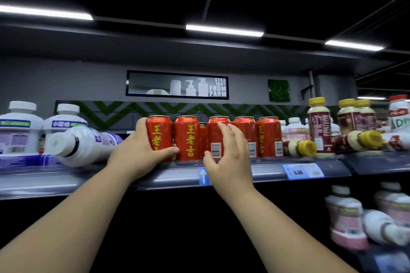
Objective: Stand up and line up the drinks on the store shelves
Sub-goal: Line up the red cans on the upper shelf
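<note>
Standing upright in a row at the front edge of the shelf: red cans with yellow characters. The left hand grips the leftmost can, thumb across its front. The right hand is open, fingers spread before the third can; contact unclear. A white bottle lies on its side just left.

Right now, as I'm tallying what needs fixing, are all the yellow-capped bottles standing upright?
No, a fallen yellow-capped bottle and another fallen bottle lie on their sides.
</note>
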